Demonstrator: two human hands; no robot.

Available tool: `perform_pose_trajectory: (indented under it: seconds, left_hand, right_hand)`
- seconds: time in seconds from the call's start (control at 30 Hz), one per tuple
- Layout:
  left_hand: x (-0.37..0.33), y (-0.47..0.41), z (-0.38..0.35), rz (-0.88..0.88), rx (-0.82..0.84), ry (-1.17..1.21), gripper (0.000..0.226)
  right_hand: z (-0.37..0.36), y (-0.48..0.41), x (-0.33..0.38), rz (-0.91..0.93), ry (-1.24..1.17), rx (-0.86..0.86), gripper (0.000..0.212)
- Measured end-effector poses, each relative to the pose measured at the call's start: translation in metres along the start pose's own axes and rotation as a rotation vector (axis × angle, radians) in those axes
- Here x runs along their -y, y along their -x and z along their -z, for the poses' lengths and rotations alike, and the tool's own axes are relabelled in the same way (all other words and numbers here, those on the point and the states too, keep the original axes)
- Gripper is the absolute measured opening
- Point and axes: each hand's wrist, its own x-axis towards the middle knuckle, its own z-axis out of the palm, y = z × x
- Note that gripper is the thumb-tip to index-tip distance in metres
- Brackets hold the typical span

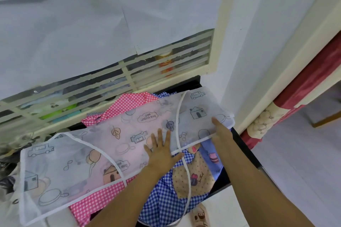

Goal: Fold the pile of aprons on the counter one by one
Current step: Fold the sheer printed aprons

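A translucent white apron (77,155) printed with houses, cars and leaves lies spread across the dark counter (245,151), on top of the pile. My left hand (162,151) rests flat on its middle, fingers apart. My right hand (220,130) grips the apron's right front edge, thumb on top. Under it lie a pink checked apron (92,202) and a blue checked apron (166,206) with a tan bear patch. A white strap (188,180) runs down over the blue one.
A louvred cream window frame (129,77) covered by white sheeting stands right behind the counter. A white wall and a door frame with a red curtain (310,83) are to the right. White floor tiles and a slipper (200,215) show below the counter's edge.
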Motion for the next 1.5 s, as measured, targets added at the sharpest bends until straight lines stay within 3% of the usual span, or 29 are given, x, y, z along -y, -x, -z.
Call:
perform_pose_trajectory:
  seconds: [0.2, 0.33, 0.43, 0.5, 0.53, 0.63, 0.73, 0.8, 0.87, 0.97, 1.03, 1.1, 1.13, 1.2, 1.27, 1.37, 1.5]
  left_hand:
    - [-0.027, 0.007, 0.017, -0.272, -0.318, 0.148, 0.085]
    - [-0.076, -0.016, 0.010, -0.270, -0.283, 0.113, 0.088]
    - [-0.082, -0.032, -0.014, -0.253, -0.151, -0.068, 0.094]
    - [-0.076, -0.036, -0.028, -0.224, -0.159, -0.149, 0.088]
    - [-0.074, -0.035, -0.032, -0.204, -0.173, -0.150, 0.082]
    - [-0.078, -0.038, -0.036, -0.154, -0.207, -0.130, 0.075]
    - [-0.082, -0.043, -0.034, -0.118, -0.251, -0.147, 0.076]
    - [-0.082, -0.047, -0.035, -0.122, -0.250, -0.145, 0.075]
    - [-0.083, -0.053, -0.036, -0.093, -0.204, -0.131, 0.074]
    - [-0.082, -0.063, -0.026, 0.007, -0.211, -0.096, 0.085]
    - [-0.079, -0.068, -0.022, 0.085, -0.180, -0.047, 0.086]
    - [-0.079, -0.071, -0.016, 0.145, -0.130, -0.002, 0.070]
    - [-0.079, -0.072, -0.014, 0.151, -0.109, 0.009, 0.067]
    - [-0.081, -0.073, -0.012, 0.143, -0.097, 0.032, 0.066]
    - [-0.078, -0.071, -0.014, 0.111, -0.117, 0.047, 0.069]
    - [-0.073, -0.064, -0.021, 0.010, -0.184, 0.049, 0.089]
    - [-0.070, -0.061, -0.029, 0.006, -0.202, 0.028, 0.101]
  right_hand:
    - [0.015, -0.010, 0.019, -0.068, -0.018, 0.071, 0.017]
    - [0.044, -0.004, 0.025, -0.144, 0.006, 0.172, 0.014]
    - [0.069, -0.011, 0.040, -0.169, 0.002, 0.259, 0.032]
    - [0.087, -0.035, 0.057, -0.186, 0.009, 0.296, 0.072]
    - [0.092, -0.044, 0.066, -0.202, 0.056, 0.303, 0.082]
    - [0.098, -0.078, 0.085, -0.196, 0.381, 0.326, 0.067]
    - [0.087, -0.090, 0.102, -0.167, 0.651, 0.395, 0.073]
    - [0.074, -0.088, 0.112, -0.112, 0.798, 0.479, 0.065]
    - [0.061, -0.083, 0.114, 0.011, 0.991, 0.537, 0.045]
    - [0.049, -0.079, 0.101, 0.454, 1.217, 0.496, 0.021]
    - [0.045, -0.075, 0.082, 0.711, 1.399, 0.459, 0.024]
    - [0.047, -0.066, 0.062, 1.031, 1.618, 0.460, 0.024]
    - [0.049, -0.065, 0.053, 1.204, 1.640, 0.481, 0.028]
    - [0.054, -0.059, 0.042, 1.378, 1.560, 0.490, 0.031]
    - [0.051, -0.048, 0.045, 1.210, 1.461, 0.458, 0.010]
    - [0.040, -0.056, 0.066, 0.706, 1.345, 0.313, 0.049]
    - [0.016, -0.075, 0.102, 0.164, 0.893, 0.319, 0.035]
